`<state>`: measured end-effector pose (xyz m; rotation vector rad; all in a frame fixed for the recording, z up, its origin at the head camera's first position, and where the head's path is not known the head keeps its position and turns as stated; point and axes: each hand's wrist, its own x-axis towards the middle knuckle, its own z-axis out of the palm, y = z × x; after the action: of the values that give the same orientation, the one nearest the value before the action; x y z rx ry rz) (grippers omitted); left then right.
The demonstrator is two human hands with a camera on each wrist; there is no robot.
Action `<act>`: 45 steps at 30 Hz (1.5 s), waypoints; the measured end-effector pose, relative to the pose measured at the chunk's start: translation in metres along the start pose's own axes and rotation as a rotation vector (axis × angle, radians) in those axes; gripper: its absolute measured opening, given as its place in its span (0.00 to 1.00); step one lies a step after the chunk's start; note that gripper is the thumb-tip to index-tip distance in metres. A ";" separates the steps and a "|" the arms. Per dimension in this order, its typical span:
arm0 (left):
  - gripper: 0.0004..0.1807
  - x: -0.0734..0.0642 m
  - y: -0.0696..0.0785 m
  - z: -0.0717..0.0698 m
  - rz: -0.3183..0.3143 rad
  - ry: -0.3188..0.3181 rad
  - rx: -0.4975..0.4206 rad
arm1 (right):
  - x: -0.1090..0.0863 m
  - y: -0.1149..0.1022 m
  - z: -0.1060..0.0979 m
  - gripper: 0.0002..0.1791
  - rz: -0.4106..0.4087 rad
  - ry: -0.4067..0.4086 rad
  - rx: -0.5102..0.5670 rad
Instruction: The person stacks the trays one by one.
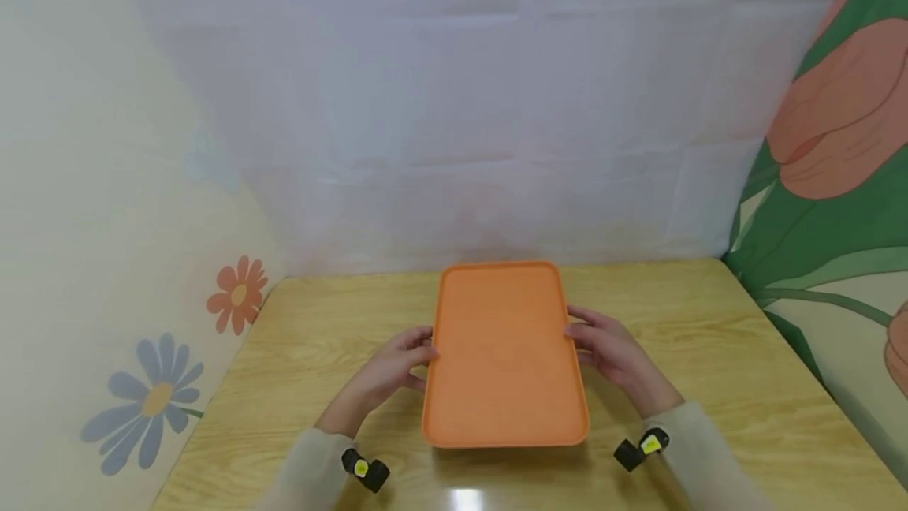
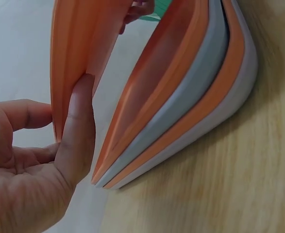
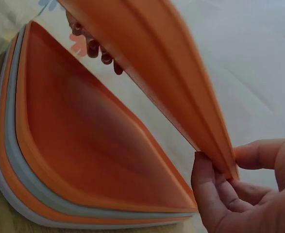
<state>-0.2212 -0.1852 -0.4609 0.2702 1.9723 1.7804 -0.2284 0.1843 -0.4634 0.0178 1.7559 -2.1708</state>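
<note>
An orange rectangular tray (image 1: pixel 505 353) with a low raised rim is held up by both hands, above a stack of similar trays. My left hand (image 1: pixel 390 365) pinches its left long edge between thumb and fingers; my right hand (image 1: pixel 613 353) grips the right long edge the same way. Below, apart from the held tray, the stack shows an orange tray (image 3: pixel 79 126) on top. Under that come a grey-blue tray (image 2: pixel 215 48), another orange tray (image 2: pixel 237 39) and a pale greyish tray (image 2: pixel 249 63) at the bottom. In the head view the held tray hides the stack.
The stack rests on a wood-grain table (image 1: pixel 709 353). A white cloth backdrop (image 1: pixel 461 101) hangs behind the table's far edge. Walls with painted flowers stand at the left (image 1: pixel 152 400) and right (image 1: pixel 837 117).
</note>
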 end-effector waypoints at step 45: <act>0.27 0.029 0.006 0.012 -0.076 0.220 0.313 | 0.041 0.005 0.003 0.31 -0.038 0.109 -0.408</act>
<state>-0.2418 -0.1610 -0.4617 0.0998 2.3849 1.5040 -0.2652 0.1699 -0.4762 0.0022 2.2452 -1.8257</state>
